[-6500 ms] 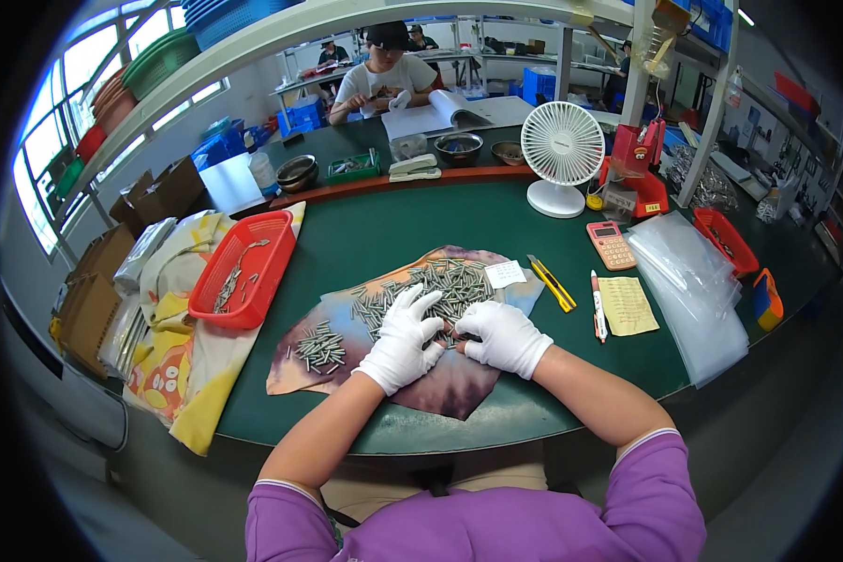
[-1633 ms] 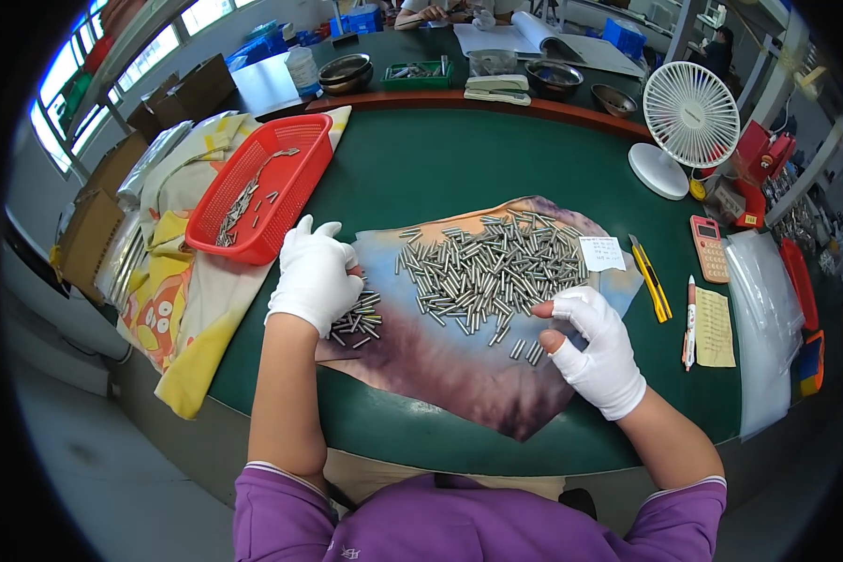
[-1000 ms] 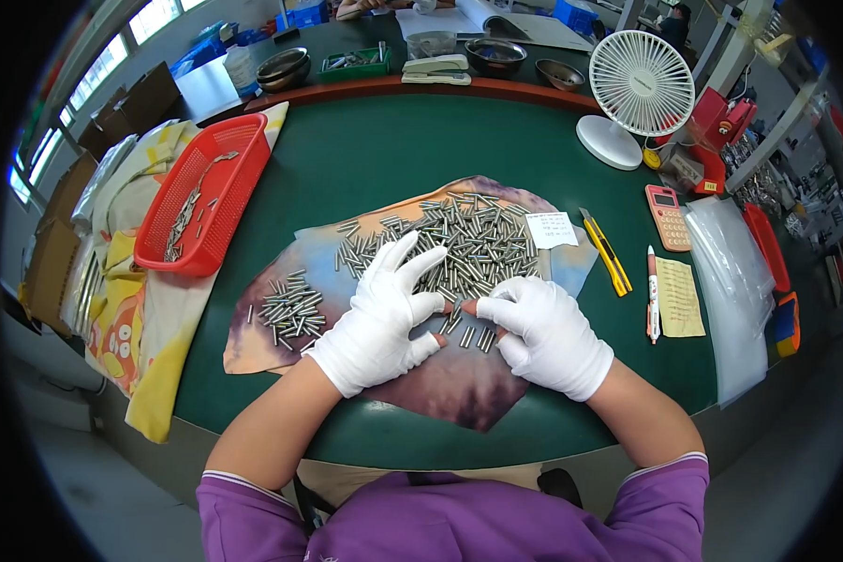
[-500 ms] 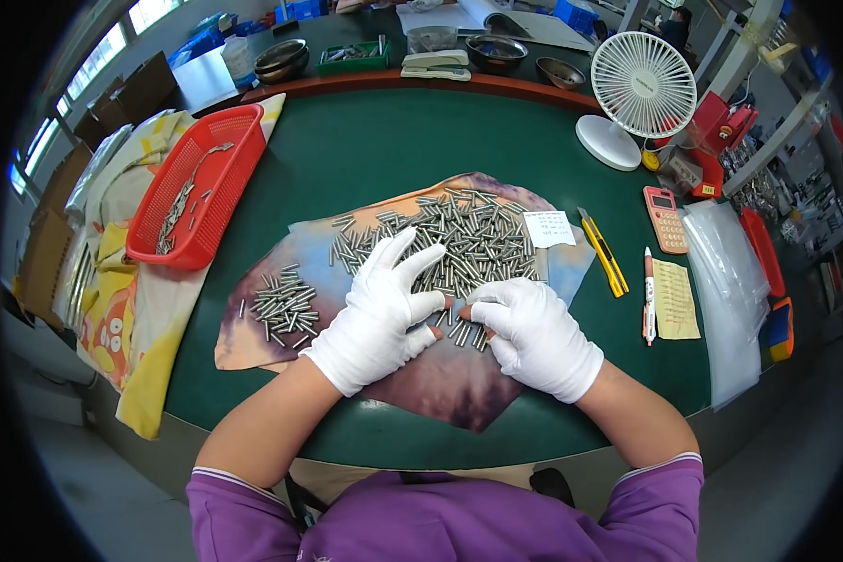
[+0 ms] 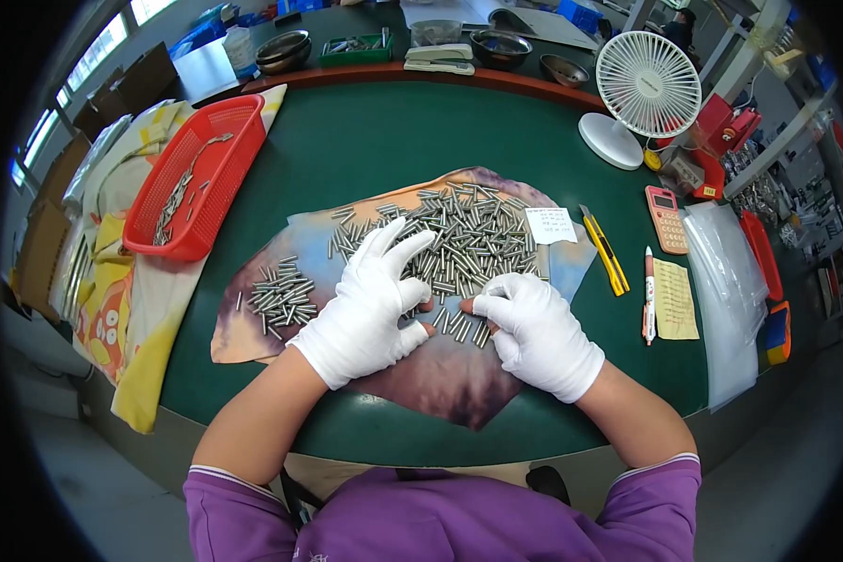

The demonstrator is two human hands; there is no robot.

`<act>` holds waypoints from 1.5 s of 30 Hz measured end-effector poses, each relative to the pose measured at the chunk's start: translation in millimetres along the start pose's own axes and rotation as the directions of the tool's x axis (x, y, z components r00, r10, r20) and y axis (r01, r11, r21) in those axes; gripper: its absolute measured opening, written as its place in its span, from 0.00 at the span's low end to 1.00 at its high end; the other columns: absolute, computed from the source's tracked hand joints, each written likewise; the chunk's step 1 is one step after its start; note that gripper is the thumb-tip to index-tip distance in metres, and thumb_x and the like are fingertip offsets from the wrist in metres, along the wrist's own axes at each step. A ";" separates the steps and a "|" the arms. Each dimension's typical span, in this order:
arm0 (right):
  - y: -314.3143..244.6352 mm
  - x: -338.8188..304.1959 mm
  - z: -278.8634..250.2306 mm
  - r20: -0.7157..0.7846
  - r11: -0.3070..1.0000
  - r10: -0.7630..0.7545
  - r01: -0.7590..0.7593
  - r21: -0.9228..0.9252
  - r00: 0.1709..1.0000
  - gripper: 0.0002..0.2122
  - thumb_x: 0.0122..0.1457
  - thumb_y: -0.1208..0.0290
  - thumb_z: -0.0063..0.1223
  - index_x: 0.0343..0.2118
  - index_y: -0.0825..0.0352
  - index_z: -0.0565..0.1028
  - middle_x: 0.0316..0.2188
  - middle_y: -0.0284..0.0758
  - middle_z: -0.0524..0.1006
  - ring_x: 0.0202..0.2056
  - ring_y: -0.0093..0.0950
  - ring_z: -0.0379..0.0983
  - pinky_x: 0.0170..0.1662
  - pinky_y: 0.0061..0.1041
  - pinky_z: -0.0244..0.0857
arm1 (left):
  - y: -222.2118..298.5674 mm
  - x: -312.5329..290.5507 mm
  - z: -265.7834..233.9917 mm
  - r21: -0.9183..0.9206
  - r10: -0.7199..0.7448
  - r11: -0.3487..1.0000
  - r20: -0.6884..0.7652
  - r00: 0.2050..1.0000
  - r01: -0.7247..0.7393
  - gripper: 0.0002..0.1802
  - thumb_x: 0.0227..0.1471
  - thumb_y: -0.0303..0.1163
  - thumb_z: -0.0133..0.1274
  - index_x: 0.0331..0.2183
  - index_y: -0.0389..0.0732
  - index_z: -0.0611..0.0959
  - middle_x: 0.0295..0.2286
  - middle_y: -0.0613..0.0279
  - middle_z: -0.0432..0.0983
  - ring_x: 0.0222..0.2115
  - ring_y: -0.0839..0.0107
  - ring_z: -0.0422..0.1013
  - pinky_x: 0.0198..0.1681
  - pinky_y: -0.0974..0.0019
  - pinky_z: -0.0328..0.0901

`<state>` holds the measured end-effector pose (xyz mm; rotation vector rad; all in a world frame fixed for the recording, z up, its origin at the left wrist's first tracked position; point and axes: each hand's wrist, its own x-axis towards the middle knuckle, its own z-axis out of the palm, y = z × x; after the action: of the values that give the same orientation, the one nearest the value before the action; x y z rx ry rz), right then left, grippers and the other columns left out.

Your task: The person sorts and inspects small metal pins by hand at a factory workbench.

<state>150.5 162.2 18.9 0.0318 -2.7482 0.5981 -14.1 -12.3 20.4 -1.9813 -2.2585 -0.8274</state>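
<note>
A large pile of short metal pins (image 5: 482, 234) lies on a tie-dyed cloth (image 5: 450, 389), and a smaller heap of the same pins (image 5: 283, 297) sits at its left. My left hand (image 5: 370, 304), in a white glove with bare thumb and index tips, rests at the pile's near left edge. Its fingers are spread, with no pin visible between them. Opposite, my gloved right hand (image 5: 539, 328) has its fingers curled in at the pile's near edge. Whatever they may grip is hidden. Several loose pins (image 5: 461, 326) lie between the two hands.
A red basket (image 5: 211, 211) with some pins stands at the left on a patterned cloth. To the right lie a paper slip (image 5: 551, 225), a yellow cutter knife (image 5: 606, 253), a pen (image 5: 648, 295), a yellow note (image 5: 674, 300) and a calculator (image 5: 665, 218). A white fan (image 5: 646, 84) stands behind.
My left hand has shifted slightly left, away from my right hand, widening the gap between them. More of the loose pins show there. My right hand stays almost in place.
</note>
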 end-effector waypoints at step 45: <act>2.5 0.7 -6.5 -0.046 0.860 0.249 -0.199 0.469 0.967 0.09 0.54 0.77 0.57 0.38 0.65 0.80 0.31 0.35 0.77 0.31 0.27 0.76 0.37 0.26 0.70 | 3.5 0.2 3.2 -0.115 0.149 0.984 0.087 0.985 -0.139 0.10 0.38 0.32 0.65 0.28 0.41 0.85 0.54 0.46 0.67 0.60 0.38 0.56 0.63 0.40 0.52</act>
<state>151.6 167.1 23.8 -0.2074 -2.4598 1.2720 -9.9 -10.7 19.0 -2.2476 -2.1275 -0.8764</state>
